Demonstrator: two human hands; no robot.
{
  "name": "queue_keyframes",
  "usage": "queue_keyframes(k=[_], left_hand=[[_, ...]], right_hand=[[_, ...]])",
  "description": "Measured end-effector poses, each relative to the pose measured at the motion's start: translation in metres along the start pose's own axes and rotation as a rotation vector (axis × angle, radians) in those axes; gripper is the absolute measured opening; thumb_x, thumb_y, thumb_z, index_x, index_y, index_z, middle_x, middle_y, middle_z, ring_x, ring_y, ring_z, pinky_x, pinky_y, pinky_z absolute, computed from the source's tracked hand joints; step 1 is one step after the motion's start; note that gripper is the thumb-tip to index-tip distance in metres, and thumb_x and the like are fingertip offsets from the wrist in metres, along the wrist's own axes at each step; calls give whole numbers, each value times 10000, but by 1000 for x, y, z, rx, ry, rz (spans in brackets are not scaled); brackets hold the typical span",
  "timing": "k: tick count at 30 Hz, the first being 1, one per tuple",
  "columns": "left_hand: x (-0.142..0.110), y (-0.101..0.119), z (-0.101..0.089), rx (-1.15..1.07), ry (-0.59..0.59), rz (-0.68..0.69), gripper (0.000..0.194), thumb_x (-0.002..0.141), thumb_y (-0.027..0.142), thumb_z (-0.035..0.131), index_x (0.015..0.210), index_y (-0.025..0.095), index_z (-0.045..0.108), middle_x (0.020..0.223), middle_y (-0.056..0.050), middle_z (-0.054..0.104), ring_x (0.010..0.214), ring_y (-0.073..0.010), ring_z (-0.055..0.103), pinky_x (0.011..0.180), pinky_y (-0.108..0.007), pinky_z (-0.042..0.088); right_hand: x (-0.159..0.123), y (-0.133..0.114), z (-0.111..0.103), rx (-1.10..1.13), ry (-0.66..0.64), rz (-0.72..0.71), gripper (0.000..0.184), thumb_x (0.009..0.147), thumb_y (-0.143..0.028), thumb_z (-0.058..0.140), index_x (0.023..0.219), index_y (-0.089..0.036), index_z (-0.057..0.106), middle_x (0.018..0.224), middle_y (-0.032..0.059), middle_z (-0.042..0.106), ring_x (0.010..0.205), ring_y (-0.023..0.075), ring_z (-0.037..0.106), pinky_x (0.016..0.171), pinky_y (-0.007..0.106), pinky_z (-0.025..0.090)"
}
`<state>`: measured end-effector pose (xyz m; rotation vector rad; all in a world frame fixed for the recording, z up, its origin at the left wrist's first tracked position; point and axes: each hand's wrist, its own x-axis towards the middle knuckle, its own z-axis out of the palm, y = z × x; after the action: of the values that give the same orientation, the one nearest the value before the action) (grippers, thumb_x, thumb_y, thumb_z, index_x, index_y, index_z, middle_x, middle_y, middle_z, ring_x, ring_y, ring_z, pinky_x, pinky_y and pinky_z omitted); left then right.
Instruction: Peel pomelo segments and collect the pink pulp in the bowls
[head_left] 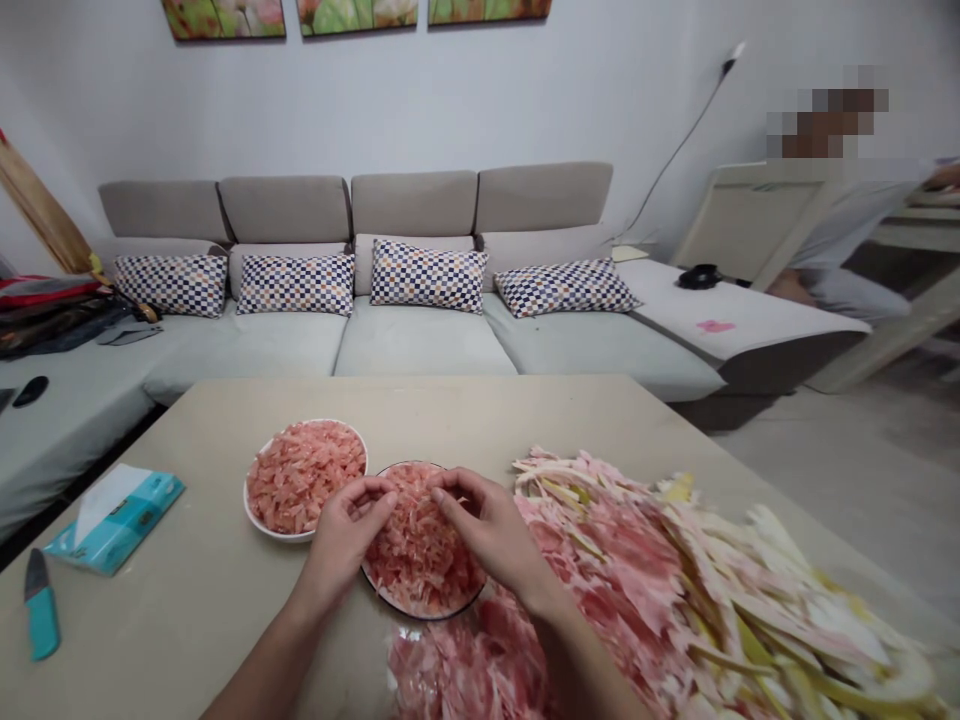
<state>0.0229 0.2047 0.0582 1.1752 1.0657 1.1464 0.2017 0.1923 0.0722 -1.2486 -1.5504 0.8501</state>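
Observation:
Both of my hands hover over a dark-rimmed plate (397, 607) heaped with loose pink pomelo flesh (427, 555). My left hand (349, 525) is above the heap's left side, thumb and index finger brought together. Over the right side, my right hand (487, 520) is curled in a similar pinch. Whatever lies between the fingertips is too small to tell apart from the flesh behind. Left of this plate, touching or nearly so, stands a white bowl (251, 515) piled with more pomelo flesh (307, 475).
Pink membranes (600, 560) and yellow-green pomelo peels (757, 640) cover the table's right side. A blue tissue pack (120, 525) and a turquoise-handled knife (43, 620) lie at left. Beyond the table (450, 400) is a grey sofa (420, 335); a person (847, 240) sits at far right.

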Motion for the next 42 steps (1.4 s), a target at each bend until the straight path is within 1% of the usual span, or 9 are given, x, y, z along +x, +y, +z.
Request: queue_keyframes(k=[7,9,14,21,28,30,33,37,42], left_hand=[[1,4,-5,48,-2,-7,289,727,397,719,886,157,693,767,-15,654,622,-117,567,561,-200,480],[0,4,-4,75,-8,3,284,733,395,714,882,153,701,789,-33,673,652,-131,583,581,-206,483],[-2,4,0,59,-54,5,269,742,387,703,893,165,704,897,-59,708,740,-166,630,630,-236,507],[-3,0,4,77,-44,63,233,767,372,682,884,171,681,900,-43,705,711,-153,637,659,-250,517],[-5,-3,5,-3,45,76,232,810,392,638,911,183,626,690,34,599,598,-111,567,569,-204,473],[-3,-4,3,18,52,76,233,805,392,642,900,180,629,700,28,607,609,-117,572,580,-209,473],[1,-5,0,130,27,104,208,793,365,654,883,177,652,825,-16,663,728,-152,615,664,-237,491],[4,-11,0,388,-15,280,109,821,276,617,838,199,692,930,-52,682,911,-200,622,839,-298,471],[5,-25,0,672,-108,423,223,851,171,546,926,246,743,938,-66,671,925,-216,612,843,-342,470]], right_hand=[[1,7,-7,-187,-90,-90,199,826,-168,570,937,-212,729,985,56,716,927,191,646,815,298,488],[0,6,-7,-194,-72,-100,214,829,-169,575,967,-221,731,999,58,718,933,193,648,824,306,493],[-3,-6,2,-92,-26,-90,163,836,-281,635,963,-225,721,998,54,722,891,195,658,776,296,511],[-4,-9,12,-65,-27,-63,138,858,-247,592,846,-202,722,866,49,734,844,199,658,782,299,498],[-5,-6,10,-44,31,-70,169,879,-283,549,812,-179,663,824,46,704,779,179,638,731,271,490],[-3,-6,5,-28,37,-63,160,876,-288,549,830,-177,656,837,43,706,779,173,641,727,267,492],[-1,-5,-5,-55,7,-20,136,849,-279,565,850,-180,658,850,36,709,769,168,646,711,267,498],[1,1,-11,-142,-54,-16,89,804,-201,574,816,-186,662,824,25,703,754,163,642,704,270,490],[1,11,-6,-223,-82,-78,145,785,-118,564,816,-197,682,820,24,700,773,169,634,727,281,485]])
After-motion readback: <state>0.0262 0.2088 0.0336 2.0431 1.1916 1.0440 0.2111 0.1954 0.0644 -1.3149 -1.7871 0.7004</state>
